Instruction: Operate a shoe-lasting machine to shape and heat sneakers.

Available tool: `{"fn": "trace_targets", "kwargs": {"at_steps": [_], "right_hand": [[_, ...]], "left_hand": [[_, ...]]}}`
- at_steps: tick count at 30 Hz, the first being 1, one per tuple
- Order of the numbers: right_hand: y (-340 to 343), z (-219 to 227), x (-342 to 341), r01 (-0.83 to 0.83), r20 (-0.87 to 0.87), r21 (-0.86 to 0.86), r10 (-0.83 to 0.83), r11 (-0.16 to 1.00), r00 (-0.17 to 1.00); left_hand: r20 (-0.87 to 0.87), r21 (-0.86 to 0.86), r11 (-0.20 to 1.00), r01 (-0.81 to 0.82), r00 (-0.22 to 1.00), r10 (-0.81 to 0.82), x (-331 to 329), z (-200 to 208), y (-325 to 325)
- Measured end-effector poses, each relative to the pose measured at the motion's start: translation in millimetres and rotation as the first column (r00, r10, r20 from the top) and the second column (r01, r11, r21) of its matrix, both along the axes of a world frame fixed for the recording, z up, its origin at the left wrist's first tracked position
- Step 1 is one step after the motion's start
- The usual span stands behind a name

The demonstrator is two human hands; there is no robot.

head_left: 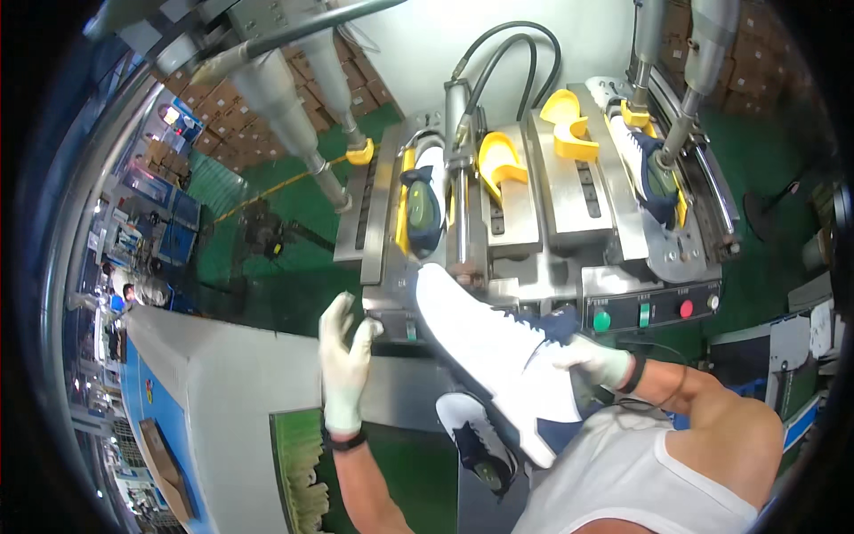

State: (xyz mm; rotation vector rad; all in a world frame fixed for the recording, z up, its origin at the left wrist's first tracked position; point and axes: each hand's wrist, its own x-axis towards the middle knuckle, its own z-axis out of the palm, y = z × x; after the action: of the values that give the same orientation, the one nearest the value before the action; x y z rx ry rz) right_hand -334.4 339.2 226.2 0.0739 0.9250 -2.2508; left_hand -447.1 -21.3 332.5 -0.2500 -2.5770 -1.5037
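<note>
My right hand [598, 358], in a pale glove, grips a white sneaker [480, 343] by its dark blue collar and heel. The sneaker is tilted, toe pointing up and left toward the machine front. My left hand [345, 365], also gloved, is raised to the left of that sneaker, thumb and fingers apart, holding nothing. Below the held sneaker is another white and navy sneaker [464, 418]. In the press machine [525, 240], one sneaker [427, 200] sits in the left station between yellow pads. A second sneaker [636, 165] is in the right station, under the metal rods.
Along the machine's front runs a panel with a green button [602, 320] and a red button [686, 308]. Yellow curved pads [500, 165] stand between the stations. A grey surface [236, 374] lies at left, beside a green brush-like strip [300, 467]. Stacked cartons [222, 111] stand behind.
</note>
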Motion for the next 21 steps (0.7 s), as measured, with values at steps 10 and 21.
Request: {"fn": "trace_targets", "kwargs": {"at_steps": [10, 21], "right_hand": [[152.5, -6.4, -19.9, 0.616, 0.293, -0.419, -0.542, 0.667, 0.787], [152.4, -42.3, -23.6, 0.694, 0.317, -0.285, -0.618, 0.662, 0.719]], "left_hand": [[0.134, -0.163, 0.967, 0.197, 0.975, -0.176, -334.7, -133.3, 110.3], [-0.001, -0.202, 0.977, 0.064, 0.998, -0.066, -365.2, -157.4, 135.5]]}}
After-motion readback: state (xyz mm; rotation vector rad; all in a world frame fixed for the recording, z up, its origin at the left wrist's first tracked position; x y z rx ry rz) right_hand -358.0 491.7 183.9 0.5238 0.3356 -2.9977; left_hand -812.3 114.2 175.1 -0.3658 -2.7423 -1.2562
